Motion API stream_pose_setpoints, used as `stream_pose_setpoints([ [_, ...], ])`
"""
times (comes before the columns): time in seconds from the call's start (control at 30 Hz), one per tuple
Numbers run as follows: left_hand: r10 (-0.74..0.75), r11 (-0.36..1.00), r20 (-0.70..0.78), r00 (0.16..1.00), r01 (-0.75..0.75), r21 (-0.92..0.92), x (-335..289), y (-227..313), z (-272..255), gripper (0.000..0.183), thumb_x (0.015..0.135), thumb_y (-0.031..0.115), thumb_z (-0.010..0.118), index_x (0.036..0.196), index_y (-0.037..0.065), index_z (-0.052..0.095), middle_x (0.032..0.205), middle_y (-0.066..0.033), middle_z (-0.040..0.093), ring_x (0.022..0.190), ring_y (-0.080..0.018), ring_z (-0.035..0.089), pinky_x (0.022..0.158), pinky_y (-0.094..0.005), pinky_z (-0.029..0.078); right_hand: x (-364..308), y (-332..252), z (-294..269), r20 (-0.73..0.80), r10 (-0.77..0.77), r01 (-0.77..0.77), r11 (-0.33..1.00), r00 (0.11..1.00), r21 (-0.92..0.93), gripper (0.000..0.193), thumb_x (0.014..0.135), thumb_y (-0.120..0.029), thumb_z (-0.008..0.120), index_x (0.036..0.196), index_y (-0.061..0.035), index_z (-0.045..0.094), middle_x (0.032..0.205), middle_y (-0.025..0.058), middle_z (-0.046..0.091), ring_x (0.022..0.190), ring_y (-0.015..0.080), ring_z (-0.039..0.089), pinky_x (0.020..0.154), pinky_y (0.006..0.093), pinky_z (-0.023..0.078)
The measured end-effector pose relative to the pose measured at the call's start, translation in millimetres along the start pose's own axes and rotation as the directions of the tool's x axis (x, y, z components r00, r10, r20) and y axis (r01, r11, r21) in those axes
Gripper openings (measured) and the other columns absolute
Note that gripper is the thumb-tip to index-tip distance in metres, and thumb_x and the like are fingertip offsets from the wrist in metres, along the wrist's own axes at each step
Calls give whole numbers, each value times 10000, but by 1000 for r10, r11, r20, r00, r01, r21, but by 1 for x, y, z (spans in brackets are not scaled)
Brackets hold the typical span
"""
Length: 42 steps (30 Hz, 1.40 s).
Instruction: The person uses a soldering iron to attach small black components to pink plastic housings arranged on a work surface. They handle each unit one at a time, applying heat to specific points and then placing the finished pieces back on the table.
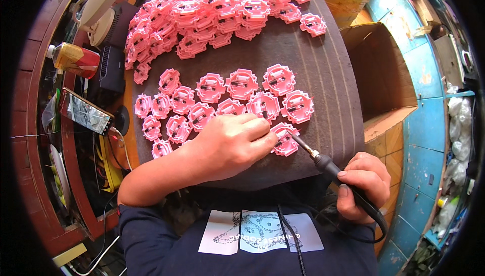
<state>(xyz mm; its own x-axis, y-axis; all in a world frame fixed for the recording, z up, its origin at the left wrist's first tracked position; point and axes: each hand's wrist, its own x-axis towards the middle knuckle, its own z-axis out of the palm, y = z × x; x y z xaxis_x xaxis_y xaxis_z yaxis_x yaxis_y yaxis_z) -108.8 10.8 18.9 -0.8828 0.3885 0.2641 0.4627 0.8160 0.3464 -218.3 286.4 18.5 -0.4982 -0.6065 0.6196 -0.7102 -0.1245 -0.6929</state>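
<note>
In my right hand (366, 185) is a soldering iron (327, 166), gripped by its black handle. Its metal tip reaches over a pink plastic housing (286, 145) near the front edge of the table; I cannot tell whether it touches. My left hand (236, 142) is closed beside that housing, fingers curled together, and whatever they pinch is hidden. Several similar pink housings, with small black and metal parts inside, lie face up in loose rows beyond and left of the hand, one of them (297, 107) just behind the iron's tip.
A big heap of pink housings (202, 11) covers the far side of the dark tabletop (331, 84). On the left are a propped phone (86, 112) and a drink bottle (76, 60). An open cardboard box (376, 69) stands right of the table. The iron's cord loops below my right hand.
</note>
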Motion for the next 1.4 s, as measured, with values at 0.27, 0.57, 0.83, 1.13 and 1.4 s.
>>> stream_pose_setpoints([
  [0.27,3,1000,13,1000,-3,-3,1,-1,1,299,768,33,772,1050,3,679,906,-87,634,749,-247,674,616,-368,559,1,3,-1,34,-14,14,1000,999,14,272,675,-10,739,944,-11,697,672,94,622,503,221,583,481,333,452],
  [0.57,-2,1000,9,1000,2,5,1,-1,2,278,766,26,774,1022,5,667,898,-89,632,745,-252,672,604,-371,551,0,3,0,32,-15,14,1000,999,19,265,684,-21,742,946,-16,700,678,91,623,510,217,585,487,332,458],
  [0.83,-50,998,-8,999,50,-40,-11,1,-2,263,778,0,783,1024,-5,691,898,-104,651,750,-265,675,623,-380,555,-2,1,-2,-2,10,-10,1000,1000,14,271,687,-34,754,953,-26,705,687,89,627,521,222,590,499,337,471],
  [1.13,2,998,-22,1000,-3,-61,-15,1,-2,303,755,-7,783,1043,-26,693,916,-114,658,754,-271,677,626,-379,559,-1,1,2,74,-22,20,999,997,37,313,664,-24,757,975,-26,713,709,92,640,525,226,591,499,333,475],
  [1.4,11,1000,-43,999,-11,1,-14,2,1,240,782,109,703,992,0,665,855,-75,583,780,-222,658,610,-338,547,3,0,3,108,-32,27,999,994,44,300,673,-17,749,970,-23,709,696,92,636,519,226,598,498,343,482],
])
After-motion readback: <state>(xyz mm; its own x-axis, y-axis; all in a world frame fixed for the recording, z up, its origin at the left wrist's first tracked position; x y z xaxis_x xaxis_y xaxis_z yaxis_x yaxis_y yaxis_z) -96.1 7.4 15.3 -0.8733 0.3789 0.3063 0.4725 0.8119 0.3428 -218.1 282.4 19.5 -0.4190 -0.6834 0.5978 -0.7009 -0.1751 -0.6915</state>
